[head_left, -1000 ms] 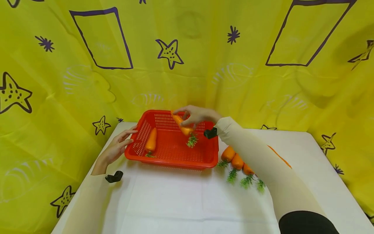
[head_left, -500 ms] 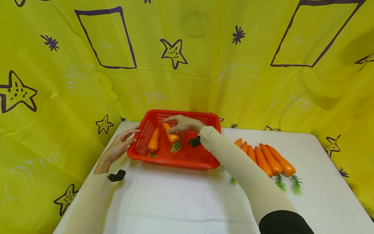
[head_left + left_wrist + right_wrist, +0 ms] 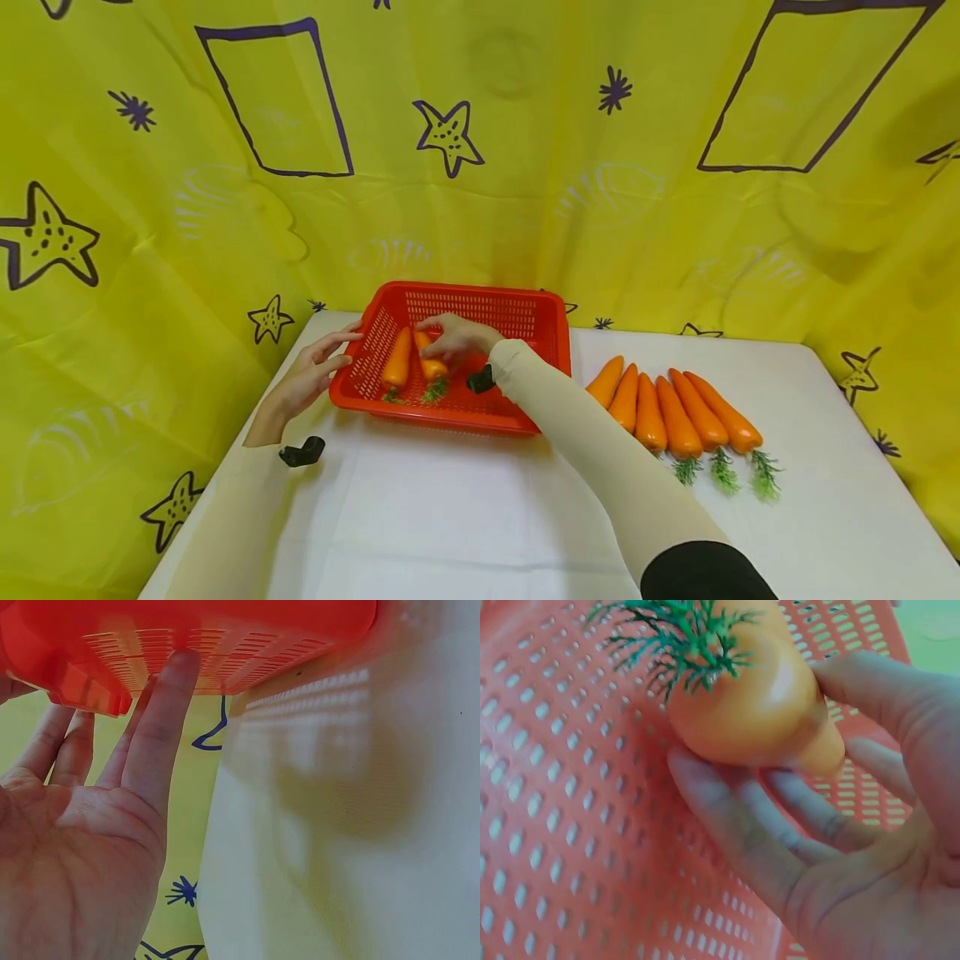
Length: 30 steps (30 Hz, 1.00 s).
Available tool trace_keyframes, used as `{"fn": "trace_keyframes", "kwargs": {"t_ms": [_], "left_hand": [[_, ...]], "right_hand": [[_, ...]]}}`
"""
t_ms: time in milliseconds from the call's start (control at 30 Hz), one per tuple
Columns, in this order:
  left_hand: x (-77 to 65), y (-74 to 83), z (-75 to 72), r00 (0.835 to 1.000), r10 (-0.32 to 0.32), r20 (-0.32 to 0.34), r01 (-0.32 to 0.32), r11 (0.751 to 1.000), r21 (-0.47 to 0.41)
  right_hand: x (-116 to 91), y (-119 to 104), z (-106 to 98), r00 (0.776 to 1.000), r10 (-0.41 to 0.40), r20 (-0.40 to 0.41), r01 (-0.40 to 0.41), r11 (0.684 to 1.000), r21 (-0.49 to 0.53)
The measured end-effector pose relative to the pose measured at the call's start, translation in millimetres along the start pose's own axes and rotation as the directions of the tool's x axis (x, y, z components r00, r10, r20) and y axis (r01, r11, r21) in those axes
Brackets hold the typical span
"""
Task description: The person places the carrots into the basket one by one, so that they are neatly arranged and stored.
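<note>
In the head view a red plastic basket (image 3: 457, 419) with slotted walls stands on the white table. Inside it, a carrot (image 3: 397, 358) with a green tuft lies near the left wall. My right hand (image 3: 460, 335) holds a second carrot (image 3: 432, 368) beside it, tuft toward me. In the right wrist view the thumb and fingers go round that orange carrot (image 3: 742, 705), close to the perforated basket wall (image 3: 570, 825). My left hand (image 3: 303, 379) touches the basket's left side; the left wrist view shows its fingers (image 3: 157, 742) extended against the slotted wall.
Several carrots (image 3: 681, 425) with green tops lie in a row on the table (image 3: 450, 517), right of the basket, partly behind my right forearm (image 3: 592, 467). A yellow curtain (image 3: 525, 225) with drawn starfish hangs along the back and sides.
My right hand has carried its carrot left and down into the basket, next to the other carrot. More of the carrot row shows. The left hand stays at the basket's side.
</note>
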<state>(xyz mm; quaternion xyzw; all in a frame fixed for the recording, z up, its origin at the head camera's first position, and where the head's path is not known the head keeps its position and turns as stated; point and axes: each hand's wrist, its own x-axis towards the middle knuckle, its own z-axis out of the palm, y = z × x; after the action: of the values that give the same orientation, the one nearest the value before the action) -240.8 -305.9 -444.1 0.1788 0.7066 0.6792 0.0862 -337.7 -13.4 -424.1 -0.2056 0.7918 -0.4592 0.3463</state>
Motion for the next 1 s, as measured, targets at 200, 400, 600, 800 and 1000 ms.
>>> {"fn": "trace_keyframes", "kwargs": {"t_ms": [200, 400, 600, 800, 1000], "left_hand": [[0.4, -0.6, 1.2, 1.000, -0.015, -0.008, 0.015, 1.000, 0.004], [2.1, -2.1, -0.5, 0.999, -0.035, -0.013, 0.035, 0.999, 0.018], [2.6, -1.5, -1.3, 0.999, -0.043, -0.016, 0.044, 0.999, 0.028], [3.6, -2.3, -1.8, 0.999, -0.042, -0.012, 0.042, 0.999, 0.019], [2.7, -2.4, -1.8, 0.999, -0.036, -0.008, 0.036, 0.999, 0.014]], "right_hand": [[5.8, 0.5, 11.2, 0.998, 0.050, -0.045, -0.048, 0.997, 0.053], [5.8, -1.7, 15.1, 0.998, 0.062, -0.031, -0.060, 0.995, 0.079], [5.0, -3.0, 15.6, 0.998, 0.062, -0.002, -0.061, 0.994, 0.091], [7.1, -2.3, 18.4, 0.998, 0.054, -0.029, -0.051, 0.994, 0.094], [9.2, -1.3, 19.9, 0.998, 0.060, -0.036, -0.056, 0.992, 0.109]]}}
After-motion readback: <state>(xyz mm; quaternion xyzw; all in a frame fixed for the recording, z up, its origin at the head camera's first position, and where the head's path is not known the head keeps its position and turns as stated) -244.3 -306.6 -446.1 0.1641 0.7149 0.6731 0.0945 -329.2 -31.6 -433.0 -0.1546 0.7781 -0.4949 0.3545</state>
